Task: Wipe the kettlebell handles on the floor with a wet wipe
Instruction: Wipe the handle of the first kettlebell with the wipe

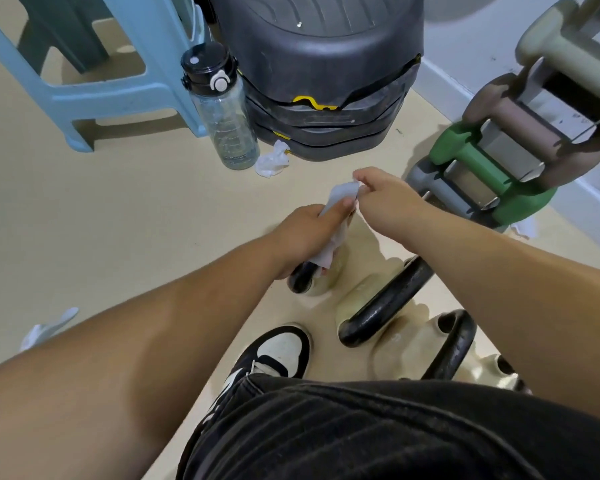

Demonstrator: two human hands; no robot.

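White wet wipe (340, 199) at frame centre is pinched at its top by the right hand (381, 192), while the left hand (305, 233) closes its grip around it on the nearest black kettlebell handle (302, 277). Best wrap it fully, then twist along the bar; two more handles (385, 306) wait lower right.

The left hand (305, 233) covers most of the first kettlebell handle (300, 280), so only a black stub shows under it. The wet wipe (340, 199) disappears into that palm, its lower end bunched and blurred. The right forearm crosses the top of the middle handle (381, 303). A third handle (452, 344) slides behind the dark shorts (378, 434), which also hide the shoe's (281, 351) heel. The dumbbell rack (520, 140) runs off the right edge, the blue stool (84, 64) off the top. Print on the water bottle (224, 109) is too small to read.
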